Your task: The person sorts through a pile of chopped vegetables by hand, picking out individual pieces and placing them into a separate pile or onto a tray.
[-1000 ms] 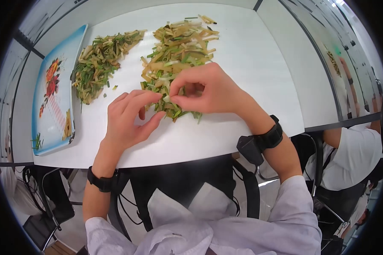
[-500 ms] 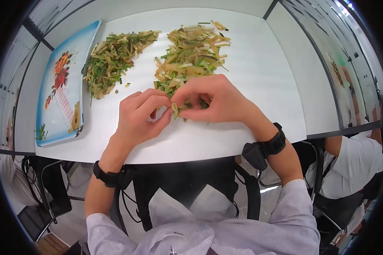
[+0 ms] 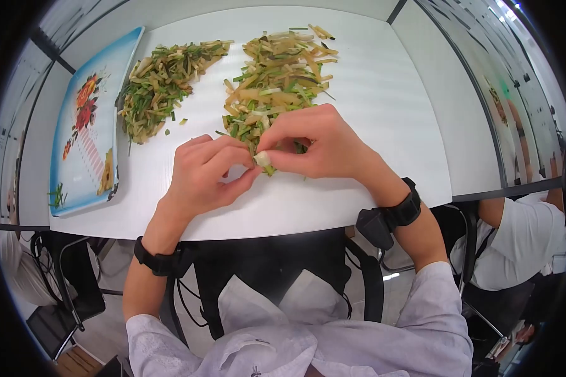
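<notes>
Now your right hand [image 3: 321, 147] pinches a pale piece [image 3: 263, 158], its whitish face showing broader than half a second ago, your left hand [image 3: 206, 168] narrowed at its edge, grip unclear, so it seems still in work by the nearer pile [image 3: 273, 81], apart from the other pile [image 3: 157, 85] beside the tray [image 3: 72, 91].

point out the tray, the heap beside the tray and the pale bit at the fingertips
Tray [image 3: 75, 179]: head view, on its bare inside.
Heap beside the tray [image 3: 159, 81]: head view, on its middle.
Pale bit [image 3: 263, 159]: head view, on its visible face.
</notes>
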A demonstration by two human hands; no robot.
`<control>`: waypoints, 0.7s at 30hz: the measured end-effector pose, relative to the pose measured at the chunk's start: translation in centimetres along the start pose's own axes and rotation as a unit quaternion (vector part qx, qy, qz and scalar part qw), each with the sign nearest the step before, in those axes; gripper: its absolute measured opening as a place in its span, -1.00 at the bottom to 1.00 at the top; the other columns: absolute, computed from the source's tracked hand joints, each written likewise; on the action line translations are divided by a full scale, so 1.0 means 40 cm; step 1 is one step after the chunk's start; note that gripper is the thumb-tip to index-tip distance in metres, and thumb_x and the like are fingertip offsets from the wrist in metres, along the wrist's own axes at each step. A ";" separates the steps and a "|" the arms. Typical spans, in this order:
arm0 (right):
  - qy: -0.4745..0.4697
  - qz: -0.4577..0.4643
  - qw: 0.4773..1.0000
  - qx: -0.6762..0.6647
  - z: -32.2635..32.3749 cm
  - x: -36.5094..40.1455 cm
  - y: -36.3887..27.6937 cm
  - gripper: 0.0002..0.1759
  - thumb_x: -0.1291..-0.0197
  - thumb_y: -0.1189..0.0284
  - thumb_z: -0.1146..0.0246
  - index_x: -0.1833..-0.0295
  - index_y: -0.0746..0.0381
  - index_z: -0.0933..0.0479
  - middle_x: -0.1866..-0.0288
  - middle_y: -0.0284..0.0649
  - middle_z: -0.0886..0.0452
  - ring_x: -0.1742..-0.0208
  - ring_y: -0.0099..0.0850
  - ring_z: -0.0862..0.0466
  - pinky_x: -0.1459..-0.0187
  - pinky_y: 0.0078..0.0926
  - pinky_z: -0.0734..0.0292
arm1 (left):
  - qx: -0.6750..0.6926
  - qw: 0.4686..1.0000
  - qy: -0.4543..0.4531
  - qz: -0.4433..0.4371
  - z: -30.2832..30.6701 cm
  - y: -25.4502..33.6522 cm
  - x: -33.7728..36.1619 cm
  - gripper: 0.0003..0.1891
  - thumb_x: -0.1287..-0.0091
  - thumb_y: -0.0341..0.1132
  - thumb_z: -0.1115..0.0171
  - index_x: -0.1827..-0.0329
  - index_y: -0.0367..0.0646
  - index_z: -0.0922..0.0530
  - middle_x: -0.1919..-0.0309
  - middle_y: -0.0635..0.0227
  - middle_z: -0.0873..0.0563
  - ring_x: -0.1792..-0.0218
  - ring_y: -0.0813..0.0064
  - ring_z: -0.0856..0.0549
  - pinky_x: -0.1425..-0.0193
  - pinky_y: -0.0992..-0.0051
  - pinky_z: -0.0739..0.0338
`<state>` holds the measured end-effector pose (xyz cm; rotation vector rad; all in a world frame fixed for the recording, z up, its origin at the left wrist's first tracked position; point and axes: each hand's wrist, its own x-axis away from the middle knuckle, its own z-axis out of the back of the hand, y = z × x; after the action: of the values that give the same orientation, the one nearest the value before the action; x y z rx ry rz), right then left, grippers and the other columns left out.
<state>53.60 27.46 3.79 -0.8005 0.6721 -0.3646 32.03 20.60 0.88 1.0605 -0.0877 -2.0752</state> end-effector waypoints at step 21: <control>-0.008 0.131 0.977 0.170 -0.012 0.008 0.021 -0.89 0.01 0.33 -0.46 0.35 0.02 -0.67 0.59 -0.47 -0.57 0.58 -0.46 -0.57 0.56 -0.49 -0.38 | 0.002 0.998 -0.016 -0.053 0.012 -0.008 0.006 -0.73 0.05 -0.58 -0.41 0.29 -0.13 -0.60 0.43 0.42 -0.71 0.64 0.59 -0.53 0.50 0.59 -0.36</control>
<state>53.56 27.57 2.78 -0.3820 0.6682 -0.2228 31.41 20.53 0.88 1.0556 -0.0527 -2.1879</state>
